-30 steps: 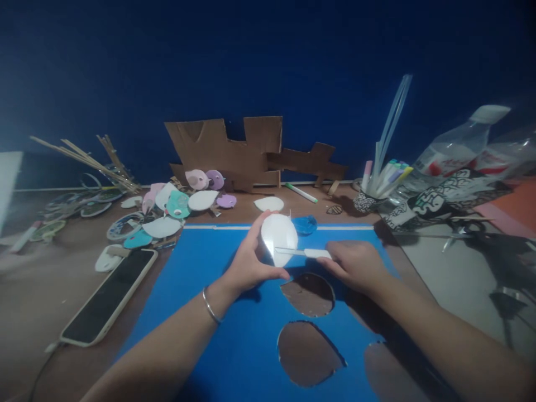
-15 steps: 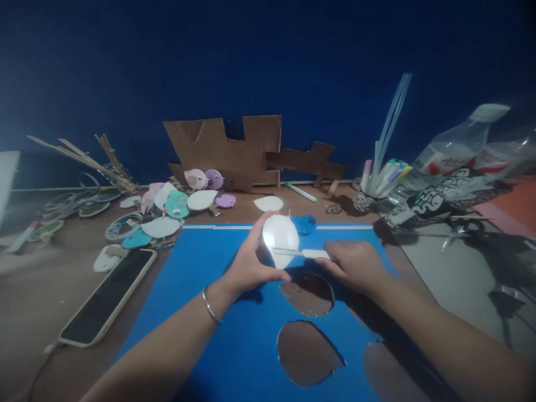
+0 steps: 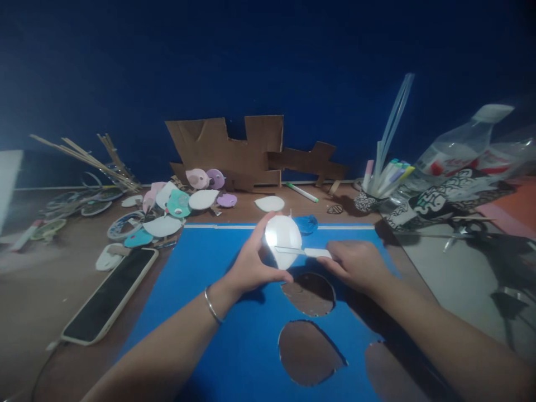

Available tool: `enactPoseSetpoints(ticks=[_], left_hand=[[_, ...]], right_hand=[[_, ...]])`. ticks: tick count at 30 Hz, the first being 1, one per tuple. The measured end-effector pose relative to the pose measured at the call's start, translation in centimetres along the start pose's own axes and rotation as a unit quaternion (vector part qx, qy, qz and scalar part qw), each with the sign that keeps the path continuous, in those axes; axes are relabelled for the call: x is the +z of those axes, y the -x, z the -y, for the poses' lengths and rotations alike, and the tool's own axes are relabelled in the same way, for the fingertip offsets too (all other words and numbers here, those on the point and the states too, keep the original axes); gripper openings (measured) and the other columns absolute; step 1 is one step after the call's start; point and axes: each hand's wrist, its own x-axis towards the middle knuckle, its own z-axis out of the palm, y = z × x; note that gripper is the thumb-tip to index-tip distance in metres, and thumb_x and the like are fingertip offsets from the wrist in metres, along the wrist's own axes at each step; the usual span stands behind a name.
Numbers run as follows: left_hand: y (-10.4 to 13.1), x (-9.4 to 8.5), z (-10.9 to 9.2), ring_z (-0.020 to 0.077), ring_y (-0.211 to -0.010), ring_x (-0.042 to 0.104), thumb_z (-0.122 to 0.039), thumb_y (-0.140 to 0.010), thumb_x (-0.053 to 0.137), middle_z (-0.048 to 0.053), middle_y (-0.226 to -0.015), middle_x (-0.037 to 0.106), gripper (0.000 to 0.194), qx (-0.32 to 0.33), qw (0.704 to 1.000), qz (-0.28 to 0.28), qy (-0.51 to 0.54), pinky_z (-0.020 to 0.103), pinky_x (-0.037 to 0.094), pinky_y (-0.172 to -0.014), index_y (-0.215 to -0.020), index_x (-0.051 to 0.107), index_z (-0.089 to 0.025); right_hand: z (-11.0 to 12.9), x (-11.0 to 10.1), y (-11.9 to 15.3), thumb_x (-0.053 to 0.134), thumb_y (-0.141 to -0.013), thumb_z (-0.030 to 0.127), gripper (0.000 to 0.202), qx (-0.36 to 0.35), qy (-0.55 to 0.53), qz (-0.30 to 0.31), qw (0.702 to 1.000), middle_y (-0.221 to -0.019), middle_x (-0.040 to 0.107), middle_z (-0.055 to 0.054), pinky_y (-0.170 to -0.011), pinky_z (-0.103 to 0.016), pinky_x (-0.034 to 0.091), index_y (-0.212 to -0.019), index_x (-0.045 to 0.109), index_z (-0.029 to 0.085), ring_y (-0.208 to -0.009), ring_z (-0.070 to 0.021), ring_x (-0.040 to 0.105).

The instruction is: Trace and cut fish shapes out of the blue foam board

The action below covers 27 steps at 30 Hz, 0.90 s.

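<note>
My left hand (image 3: 253,262) grips a white teardrop-shaped cutout (image 3: 285,231) by its left edge, fingers behind and thumb below. A bright glare lies on the cutout's upper left. My right hand (image 3: 355,265) is closed around the white handle of a thin flat-bladed knife (image 3: 316,253). Its blade lies across the lower face of the cutout, pointing left. Under both hands is a blue sheet (image 3: 234,346) with teardrop-shaped holes, through which the brown table shows. A crumpled blue piece (image 3: 306,224) sits just behind the cutout.
A phone (image 3: 111,296) on a cable lies at left, below several bird-shaped cutouts (image 3: 178,202). Brown cardboard (image 3: 234,159) leans against the back wall. At right stand a cup of markers (image 3: 366,201) and plastic bottles (image 3: 460,139), with scissors (image 3: 460,231) nearby.
The whole view has shifted slightly, with everything a little farther right. My hands, the cutout and the knife keep nearly the same position relative to each other.
</note>
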Motion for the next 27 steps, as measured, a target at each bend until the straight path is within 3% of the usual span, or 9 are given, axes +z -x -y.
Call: enactPoseSetpoints(ticks=[6, 9, 13, 21, 24, 27], left_hand=[[0.0, -0.1, 0.3, 0.0357, -0.132, 0.028, -0.045, -0.048, 0.082, 0.013, -0.145, 0.030, 0.113, 0.034, 0.999, -0.011, 0.024, 0.051, 0.026, -0.109, -0.142, 0.022, -0.026], [0.1, -0.1, 0.5, 0.0357, -0.132, 0.027, -0.044, -0.048, 0.082, 0.012, -0.145, 0.030, 0.113, 0.031, 0.999, -0.009, 0.025, 0.052, 0.025, -0.109, -0.142, 0.022, -0.027], [0.1, -0.2, 0.6, 0.0356, -0.133, 0.026, -0.043, -0.048, 0.083, 0.011, -0.146, 0.029, 0.112, 0.031, 0.999, -0.018, 0.027, 0.052, 0.023, -0.109, -0.142, 0.023, -0.028], [0.0, -0.2, 1.2, 0.0354, -0.134, 0.024, -0.043, -0.048, 0.083, 0.011, -0.145, 0.030, 0.112, 0.024, 0.999, -0.033, 0.034, 0.052, 0.018, -0.111, -0.141, 0.024, -0.026], [-0.1, -0.1, 1.3, 0.0346, -0.133, 0.026, -0.040, -0.050, 0.083, 0.011, -0.145, 0.031, 0.108, 0.019, 0.998, -0.019, 0.060, 0.051, 0.021, -0.110, -0.140, 0.025, -0.026], [-0.3, 0.0, 1.6, 0.0321, -0.132, 0.030, -0.034, -0.052, 0.083, 0.009, -0.143, 0.035, 0.102, 0.009, 0.994, -0.007, 0.107, 0.048, 0.024, -0.110, -0.138, 0.028, -0.027]], right_hand=[[-0.2, -0.1, -0.2, 0.025, -0.090, 0.054, 0.051, 0.044, -0.033, 0.017, 0.998, -0.048, 0.047, -0.001, -0.047, -0.026, 0.013, -0.057, 0.044, 0.019, -0.043, -0.0123, 0.038], [-0.3, 0.0, -0.3, 0.027, -0.091, 0.051, 0.048, 0.115, -0.122, 0.024, 0.986, -0.048, 0.046, 0.000, -0.046, -0.026, 0.017, -0.057, 0.041, 0.020, -0.044, -0.0120, 0.041], [-0.5, 0.2, -0.4, 0.031, -0.091, 0.049, 0.044, 0.199, -0.199, -0.020, 0.959, -0.049, 0.044, 0.002, -0.045, -0.024, 0.023, -0.057, 0.038, 0.021, -0.046, -0.0126, 0.044], [0.1, 0.7, -0.4, 0.038, -0.087, 0.033, 0.016, 0.187, -0.168, -0.030, 0.967, -0.059, 0.059, 0.000, -0.044, -0.025, 0.031, -0.085, 0.048, 0.021, -0.047, -0.0163, 0.054], [0.6, 0.6, -0.3, 0.038, -0.088, 0.033, 0.024, 0.157, -0.173, -0.028, 0.972, -0.074, 0.069, -0.005, -0.052, -0.027, 0.041, -0.103, 0.053, 0.021, -0.063, -0.0200, 0.064], [1.0, 0.4, -0.2, 0.036, -0.091, 0.031, 0.031, 0.119, -0.155, -0.046, 0.980, -0.099, 0.069, -0.010, -0.068, -0.029, 0.047, -0.113, 0.054, 0.019, -0.087, -0.0223, 0.066]])
